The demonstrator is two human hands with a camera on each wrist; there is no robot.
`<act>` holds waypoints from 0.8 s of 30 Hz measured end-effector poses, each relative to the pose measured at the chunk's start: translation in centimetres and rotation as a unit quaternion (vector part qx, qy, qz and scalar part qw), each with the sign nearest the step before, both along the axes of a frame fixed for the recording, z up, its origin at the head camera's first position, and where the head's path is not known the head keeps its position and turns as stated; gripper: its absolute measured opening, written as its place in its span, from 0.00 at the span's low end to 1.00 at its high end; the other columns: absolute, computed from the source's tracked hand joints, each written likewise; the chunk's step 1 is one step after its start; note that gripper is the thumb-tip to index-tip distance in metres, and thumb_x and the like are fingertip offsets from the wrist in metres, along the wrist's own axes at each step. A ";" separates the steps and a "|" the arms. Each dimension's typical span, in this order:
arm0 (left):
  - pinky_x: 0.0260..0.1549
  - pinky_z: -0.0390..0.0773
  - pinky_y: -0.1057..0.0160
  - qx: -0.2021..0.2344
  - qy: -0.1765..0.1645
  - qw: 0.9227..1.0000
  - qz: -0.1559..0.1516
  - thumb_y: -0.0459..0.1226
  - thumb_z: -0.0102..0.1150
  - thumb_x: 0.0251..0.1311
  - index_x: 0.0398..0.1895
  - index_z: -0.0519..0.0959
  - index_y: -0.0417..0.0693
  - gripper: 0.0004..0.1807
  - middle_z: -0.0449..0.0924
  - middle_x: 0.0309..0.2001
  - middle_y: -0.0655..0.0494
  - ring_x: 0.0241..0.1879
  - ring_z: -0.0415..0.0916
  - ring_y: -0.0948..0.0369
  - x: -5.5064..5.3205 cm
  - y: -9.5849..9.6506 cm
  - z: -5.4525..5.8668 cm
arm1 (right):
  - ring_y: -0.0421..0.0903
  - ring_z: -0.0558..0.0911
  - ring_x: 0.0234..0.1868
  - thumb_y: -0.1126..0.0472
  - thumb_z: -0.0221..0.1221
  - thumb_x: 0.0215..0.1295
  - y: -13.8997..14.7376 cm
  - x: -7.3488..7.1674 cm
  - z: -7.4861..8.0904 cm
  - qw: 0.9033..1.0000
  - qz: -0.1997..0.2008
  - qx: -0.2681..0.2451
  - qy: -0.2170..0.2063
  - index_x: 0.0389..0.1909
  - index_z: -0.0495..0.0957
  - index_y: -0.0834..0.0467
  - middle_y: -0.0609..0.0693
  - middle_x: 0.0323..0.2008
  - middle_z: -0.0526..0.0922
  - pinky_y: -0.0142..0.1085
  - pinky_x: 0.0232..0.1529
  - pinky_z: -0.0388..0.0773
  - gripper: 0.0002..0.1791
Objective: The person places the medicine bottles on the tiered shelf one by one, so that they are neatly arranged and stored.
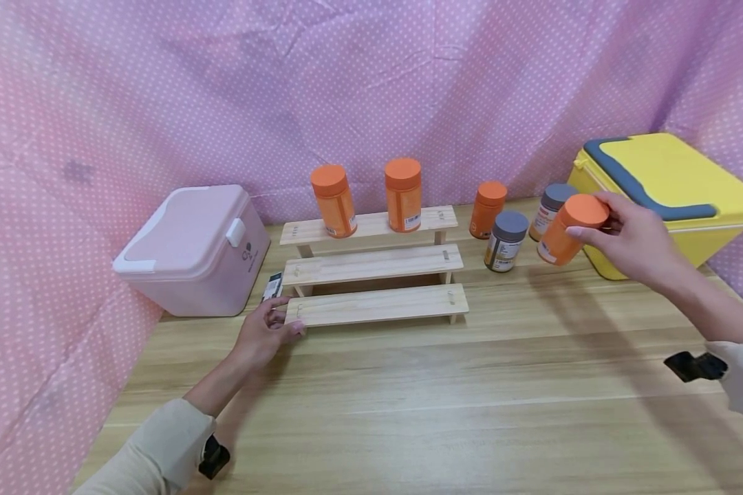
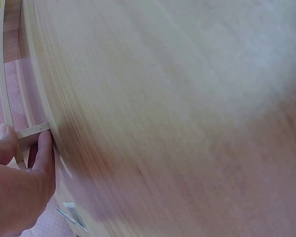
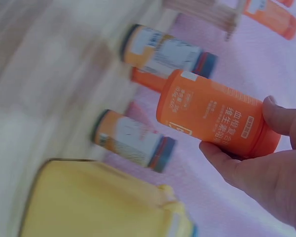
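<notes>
My right hand (image 1: 634,237) grips an orange bottle (image 1: 563,237) near its orange cap, tilted and held above the table; the right wrist view shows this orange bottle (image 3: 212,113) clear of the bottles behind it. My left hand (image 1: 263,333) holds the left end of the lowest step of a three-step wooden rack (image 1: 378,307). In the left wrist view, the thumb and fingers of my left hand (image 2: 24,182) pinch the step around its leg. On the rack's top step stand a left orange bottle (image 1: 336,206) and a right orange bottle (image 1: 404,199).
Right of the rack stand another orange bottle (image 1: 488,212), a grey-capped bottle (image 1: 505,242) and a second grey-capped bottle (image 1: 547,206). A yellow box (image 1: 675,179) with a blue-grey handle is at the right, a pink lidded box (image 1: 192,254) at the left. A dotted pink curtain (image 1: 254,89) hangs behind.
</notes>
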State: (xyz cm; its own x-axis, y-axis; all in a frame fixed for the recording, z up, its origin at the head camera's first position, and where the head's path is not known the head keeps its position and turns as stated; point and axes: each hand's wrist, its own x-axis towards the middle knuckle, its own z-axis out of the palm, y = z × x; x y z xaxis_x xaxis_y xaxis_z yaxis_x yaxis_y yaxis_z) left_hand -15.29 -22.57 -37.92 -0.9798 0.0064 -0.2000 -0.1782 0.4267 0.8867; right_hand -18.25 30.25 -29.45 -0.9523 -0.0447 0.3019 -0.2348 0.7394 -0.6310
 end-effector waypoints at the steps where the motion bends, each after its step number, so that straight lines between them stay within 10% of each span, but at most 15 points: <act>1: 0.39 0.81 0.69 -0.002 0.000 1.000 -0.001 0.30 0.61 0.62 0.70 0.57 0.37 0.35 0.79 0.47 0.38 0.39 0.83 0.57 0.0 0.0 0.0 | 0.18 0.68 0.35 0.58 0.64 0.63 -0.1 0.2 0.4 1.000 0.000 -0.001 0.002 0.59 0.68 0.66 0.63 0.48 0.74 0.10 0.32 0.65 0.28; 9: 0.38 0.81 0.70 -0.003 0.006 1.000 -0.003 0.30 0.61 0.62 0.69 0.57 0.35 0.35 0.80 0.46 0.38 0.38 0.83 0.58 0.0 0.0 0.0 | 0.23 0.76 0.37 0.62 0.66 0.60 -1.7 1.2 3.4 0.998 0.035 -0.048 0.031 0.58 0.71 0.61 0.33 0.40 0.75 0.12 0.34 0.71 0.25; 24: 0.39 0.79 0.71 -0.016 0.002 1.000 -0.004 0.31 0.62 0.61 0.70 0.58 0.36 0.35 0.80 0.46 0.39 0.39 0.83 0.57 0.0 -0.1 0.0 | 0.34 0.80 0.42 0.60 0.67 0.60 -8.9 1.1 6.5 0.989 0.120 -0.090 0.001 0.60 0.73 0.58 0.51 0.48 0.79 0.19 0.38 0.76 0.26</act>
State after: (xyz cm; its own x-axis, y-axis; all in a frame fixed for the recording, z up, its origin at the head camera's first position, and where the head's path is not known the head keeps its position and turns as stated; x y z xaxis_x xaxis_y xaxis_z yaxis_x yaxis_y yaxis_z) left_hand -15.30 -22.63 -37.94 -0.9807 0.0075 -0.1954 -0.1705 0.4566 0.8732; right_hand -17.12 21.35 -22.95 -0.9202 -0.2153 0.3270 -0.3912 0.5381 -0.7466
